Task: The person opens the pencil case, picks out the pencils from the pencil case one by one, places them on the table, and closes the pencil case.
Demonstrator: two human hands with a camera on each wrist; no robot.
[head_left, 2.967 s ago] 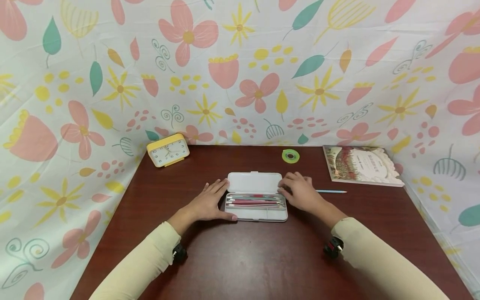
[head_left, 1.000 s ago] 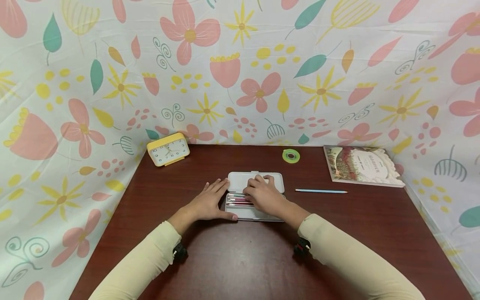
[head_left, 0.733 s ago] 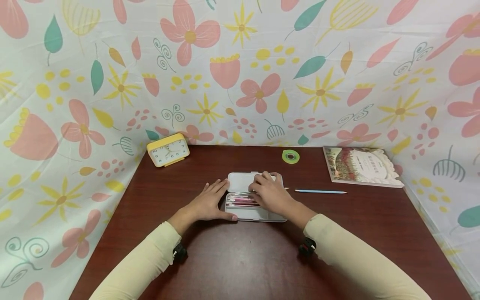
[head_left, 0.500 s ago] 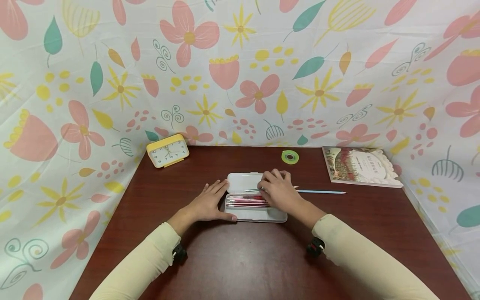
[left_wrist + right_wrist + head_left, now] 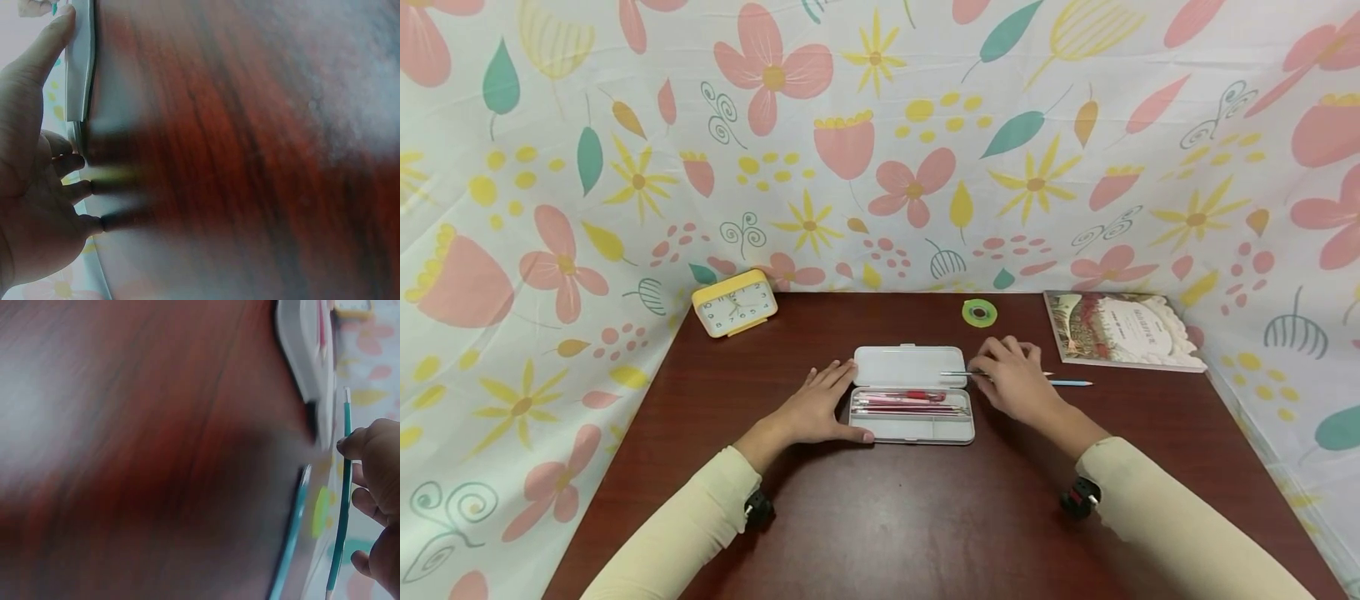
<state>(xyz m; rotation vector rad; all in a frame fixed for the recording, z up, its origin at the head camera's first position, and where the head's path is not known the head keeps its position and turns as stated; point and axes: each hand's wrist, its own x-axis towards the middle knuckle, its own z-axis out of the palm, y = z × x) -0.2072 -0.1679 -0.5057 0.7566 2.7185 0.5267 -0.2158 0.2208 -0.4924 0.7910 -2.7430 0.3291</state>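
Observation:
A white pencil case (image 5: pixel 880 429) lies unfolded on the table, with several pencils (image 5: pixel 910 408), mostly red and pink, in its long compartment. My left hand (image 5: pixel 816 408) rests at the case's left side, fingers spread, thumb on the near left corner. To the right of the lid, my right hand (image 5: pixel 1015 383) pinches a dark green pencil (image 5: pixel 345 487) between thumb and fingers, held above the table. A light blue pencil (image 5: pixel 1071 382) lies on the table, partly behind the right hand; the right wrist view shows this blue pencil (image 5: pixel 290 540) below the green one.
At the back left stands a yellow alarm clock (image 5: pixel 735 304). A green roll of tape (image 5: pixel 980 313) lies behind the right hand, and a book (image 5: pixel 1123 331) at the back right. A floral cloth (image 5: pixel 880 167) hangs behind the table.
My right hand has reached into the case, lifted out the green pencil and carried it right, past the lid, towards the blue pencil. The left hand has stayed put.

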